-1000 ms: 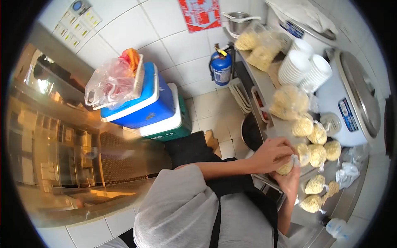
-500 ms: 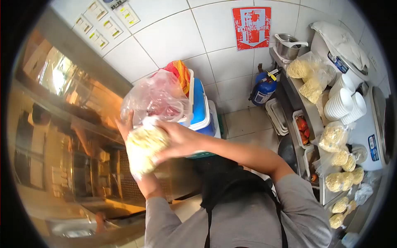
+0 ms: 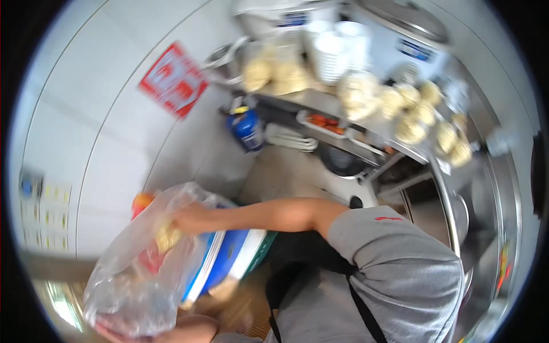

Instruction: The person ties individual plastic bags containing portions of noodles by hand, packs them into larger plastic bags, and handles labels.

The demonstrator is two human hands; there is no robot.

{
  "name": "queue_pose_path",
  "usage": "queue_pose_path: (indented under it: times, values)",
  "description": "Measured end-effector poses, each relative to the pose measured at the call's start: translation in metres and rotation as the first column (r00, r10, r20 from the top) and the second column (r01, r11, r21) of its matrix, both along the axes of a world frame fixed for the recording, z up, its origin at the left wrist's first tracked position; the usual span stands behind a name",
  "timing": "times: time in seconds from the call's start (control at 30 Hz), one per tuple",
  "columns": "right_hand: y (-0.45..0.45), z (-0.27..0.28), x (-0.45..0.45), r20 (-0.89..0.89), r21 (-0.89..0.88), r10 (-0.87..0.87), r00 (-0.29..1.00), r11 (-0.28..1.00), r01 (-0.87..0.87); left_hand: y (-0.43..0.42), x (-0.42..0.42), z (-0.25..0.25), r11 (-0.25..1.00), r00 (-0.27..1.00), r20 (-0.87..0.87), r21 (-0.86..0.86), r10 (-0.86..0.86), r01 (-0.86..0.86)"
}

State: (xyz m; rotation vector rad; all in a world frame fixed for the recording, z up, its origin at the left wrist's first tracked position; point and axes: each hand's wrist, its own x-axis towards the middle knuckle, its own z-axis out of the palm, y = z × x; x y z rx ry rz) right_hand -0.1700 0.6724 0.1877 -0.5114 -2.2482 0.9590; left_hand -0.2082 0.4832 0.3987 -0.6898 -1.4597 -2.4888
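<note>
A large clear plastic bag [image 3: 128, 294] spreads open over the cooler [image 3: 220, 257] at the lower left. My right hand [image 3: 191, 218] reaches into its mouth, closed around a small bag of yellow noodles [image 3: 167, 235]; motion blur softens the fingers. Low in the view, my left hand [image 3: 117, 334] grips the large bag's near edge, its fingers partly hidden by the plastic. Something reddish [image 3: 150, 258] shows through the bag. An orange and red cloth [image 3: 141, 204] sticks out behind it.
Several noodle bags [image 3: 410, 128] and stacked white cups [image 3: 330, 57] stand on a steel counter, beside a large lidded cooker [image 3: 414, 50]. A blue extinguisher [image 3: 245, 128] hangs on the wall below a red sign [image 3: 174, 80]. Trays of red food [image 3: 325, 123] sit on the lower shelf.
The view has swung right, towards the counter. My right hand has carried the noodle bag from in front of the plastic bag into its mouth. My left hand has moved to the plastic bag's edge.
</note>
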Motion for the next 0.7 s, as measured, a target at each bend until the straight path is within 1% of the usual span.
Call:
queue_pose_path:
  times: [0.03, 0.07, 0.13, 0.17, 0.23, 0.27, 0.3, 0.33, 0.37, 0.4, 0.43, 0.47, 0.5, 0.53, 0.57, 0.6, 0.63, 0.67, 0.7]
  values:
    - [0.006, 0.018, 0.022, 0.027, -0.086, 0.075, 0.997, 0.994, -0.073, 0.011, -0.002, 0.007, 0.997, 0.994, -0.082, 0.006, -0.070, 0.070]
    - [0.013, 0.028, 0.049, 0.140, 0.046, -0.035, 0.990, 0.999, 0.029, 0.020, -0.003, 0.006, 0.984, 0.977, -0.126, -0.058, -0.172, 0.166]
    - [0.014, 0.038, 0.100, 0.325, 0.303, -0.255, 0.910, 0.940, 0.155, 0.047, -0.001, 0.005, 0.921, 0.908, -0.208, -0.227, -0.364, 0.318]
    - [0.022, 0.008, 0.116, 0.262, 0.329, -0.408, 0.875, 0.890, 0.317, 0.057, -0.005, 0.003, 0.851, 0.852, -0.219, -0.357, -0.476, 0.384]
    - [0.028, -0.018, 0.194, 0.242, 0.424, -0.509, 0.826, 0.821, 0.381, 0.089, 0.008, -0.004, 0.645, 0.693, -0.222, -0.628, -0.686, 0.436]
    - [0.031, -0.023, 0.234, 0.538, 0.428, -0.525, 0.660, 0.844, 0.322, 0.105, 0.033, -0.007, 0.564, 0.630, -0.234, -0.727, -0.740, 0.392]
    - [0.040, -0.051, 0.271, 0.629, 0.430, -0.467, 0.621, 0.875, 0.223, 0.120, 0.092, -0.007, 0.526, 0.548, -0.312, -0.799, -0.776, 0.291]
    - [0.039, -0.061, 0.313, 0.616, 0.291, -0.417, 0.668, 0.909, 0.299, 0.136, 0.114, -0.021, 0.450, 0.552, -0.244, -0.850, -0.797, 0.273]
    - [0.034, -0.077, 0.351, 0.556, 0.178, -0.370, 0.744, 0.928, 0.329, 0.147, 0.140, -0.034, 0.379, 0.461, -0.224, -0.882, -0.859, 0.279]
    - [0.024, -0.069, 0.393, 0.403, -0.007, -0.244, 0.882, 0.963, 0.270, 0.165, 0.132, -0.070, 0.282, 0.338, -0.155, -0.885, -0.929, 0.371]
    - [0.010, -0.049, 0.436, 0.208, -0.177, -0.122, 0.971, 0.971, 0.160, 0.167, 0.158, -0.099, 0.197, 0.265, -0.090, -0.890, -0.960, 0.412]
    - [-0.010, -0.015, 0.478, 0.049, -0.268, -0.231, 0.972, 0.934, 0.236, 0.169, 0.184, -0.129, 0.107, 0.191, -0.022, -0.890, -0.981, 0.444]
    - [-0.023, 0.006, 0.516, 0.030, -0.502, -0.442, 0.896, 0.769, 0.396, 0.173, 0.220, -0.142, -0.252, 0.069, 0.445, -0.619, -0.893, 0.744]
    - [-0.022, -0.010, 0.554, 0.029, -0.399, -0.654, 0.756, 0.686, 0.609, 0.183, 0.242, -0.158, -0.369, 0.002, 0.576, -0.526, -0.817, 0.766]
    - [-0.016, -0.017, 0.578, 0.200, 0.101, -0.858, 0.473, 0.499, 0.861, 0.188, 0.264, -0.169, -0.470, -0.064, 0.695, -0.412, -0.717, 0.780]
    - [-0.013, -0.026, 0.594, 0.171, 0.593, -0.979, 0.115, 0.195, 0.781, 0.192, 0.289, -0.166, -0.555, -0.140, 0.734, -0.359, -0.664, 0.750]
    - [-0.007, -0.046, 0.605, 0.208, 0.534, -0.968, 0.142, 0.234, 0.812, 0.195, 0.308, -0.162, -0.634, -0.209, 0.765, -0.311, -0.609, 0.708]
    - [0.004, -0.068, 0.615, 0.232, 0.480, -0.959, 0.165, 0.260, 0.838, 0.192, 0.325, -0.161, -0.632, -0.157, 0.767, -0.373, -0.622, 0.680]
    - [0.012, -0.074, 0.624, 0.247, 0.434, -0.951, 0.186, 0.280, 0.856, 0.189, 0.344, -0.161, -0.626, -0.114, 0.759, -0.431, -0.641, 0.650]
